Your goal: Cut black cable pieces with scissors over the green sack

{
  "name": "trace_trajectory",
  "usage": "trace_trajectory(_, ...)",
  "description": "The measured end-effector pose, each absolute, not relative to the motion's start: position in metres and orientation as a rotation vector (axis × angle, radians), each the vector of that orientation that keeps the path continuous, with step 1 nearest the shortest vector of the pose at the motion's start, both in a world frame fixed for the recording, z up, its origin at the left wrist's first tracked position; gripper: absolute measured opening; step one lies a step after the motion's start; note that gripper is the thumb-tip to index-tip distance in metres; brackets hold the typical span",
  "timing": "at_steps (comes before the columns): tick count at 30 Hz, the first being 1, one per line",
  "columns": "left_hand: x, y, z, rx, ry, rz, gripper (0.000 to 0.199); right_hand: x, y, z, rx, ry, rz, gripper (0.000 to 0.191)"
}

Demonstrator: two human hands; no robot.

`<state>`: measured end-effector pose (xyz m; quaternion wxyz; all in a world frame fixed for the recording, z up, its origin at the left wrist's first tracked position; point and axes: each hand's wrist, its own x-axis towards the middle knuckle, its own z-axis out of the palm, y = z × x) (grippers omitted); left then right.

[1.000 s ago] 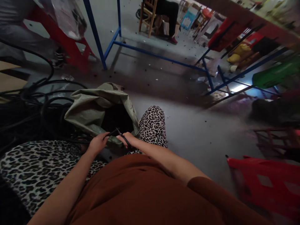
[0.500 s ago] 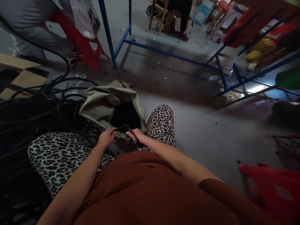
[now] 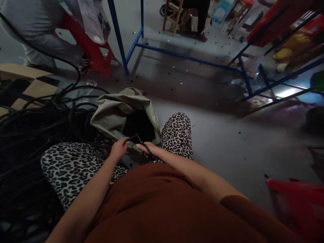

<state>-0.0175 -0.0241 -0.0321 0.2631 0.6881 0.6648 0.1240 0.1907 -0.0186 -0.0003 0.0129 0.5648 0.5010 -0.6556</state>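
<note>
My left hand (image 3: pixel 119 147) is closed on a thin black cord (image 3: pixel 129 138), whose end points right over the sack's near rim. My right hand (image 3: pixel 148 148) is wrapped round black-handled scissors (image 3: pixel 146 147), with the blades pointing up and left toward the cord. Just beyond both hands an olive-green sack (image 3: pixel 108 113) stands between my knees with its mouth open. Its inside is dark, and what lies in it is hard to make out. Black tubing (image 3: pixel 73 101) is heaped in coils left of the sack.
A blue metal frame (image 3: pixel 177 57) stands ahead on the grey floor. At the upper left a person in grey trousers (image 3: pixel 48 37) is by a red stool (image 3: pixel 86 44). Another person's legs (image 3: pixel 202 20) show beyond. A red object (image 3: pixel 296 199) is at lower right.
The whole view has shifted slightly, so things sit a little further right. Both hands keep their holds on the cord and the scissors.
</note>
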Motion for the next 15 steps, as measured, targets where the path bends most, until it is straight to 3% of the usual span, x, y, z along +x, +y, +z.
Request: trace_trajectory(15, -0.012, -0.025, -0.030, 1.867, 1.653, 0.312, 0.036, 0.189, -0.017, 0.011, 1.829, 1.534, -2.025, 0.051)
